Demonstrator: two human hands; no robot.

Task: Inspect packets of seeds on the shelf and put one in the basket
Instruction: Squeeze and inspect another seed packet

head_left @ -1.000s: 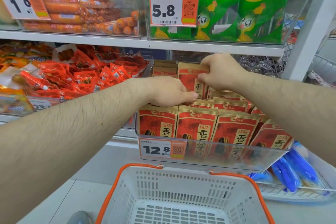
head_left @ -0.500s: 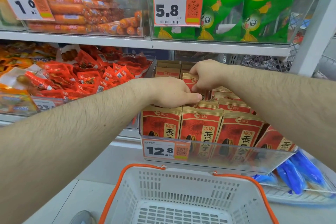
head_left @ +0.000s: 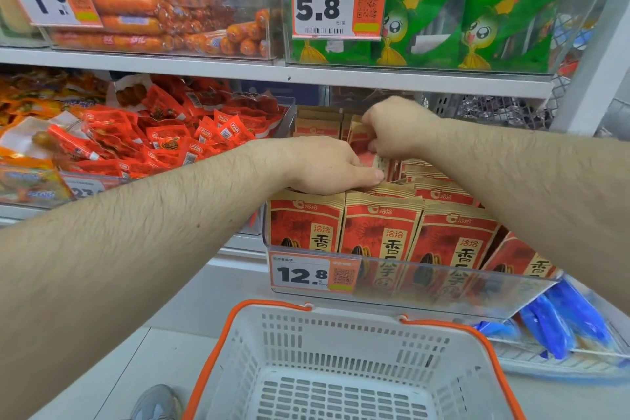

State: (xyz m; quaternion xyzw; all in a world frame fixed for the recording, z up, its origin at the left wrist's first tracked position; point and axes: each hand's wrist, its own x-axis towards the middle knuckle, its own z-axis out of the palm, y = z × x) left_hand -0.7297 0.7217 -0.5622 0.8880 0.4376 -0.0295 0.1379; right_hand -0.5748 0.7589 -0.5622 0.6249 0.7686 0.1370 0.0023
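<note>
My right hand (head_left: 397, 128) pinches a red and tan seed packet (head_left: 361, 147) at the back of the clear bin (head_left: 443, 297). My left hand (head_left: 327, 165) lies flat on the front packets (head_left: 378, 228). The white basket (head_left: 341, 327) sits below.

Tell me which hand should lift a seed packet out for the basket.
Right. The right hand already pinches a seed packet in the back row, while the left hand only lies flat on the front packets. The basket waits below.
</note>
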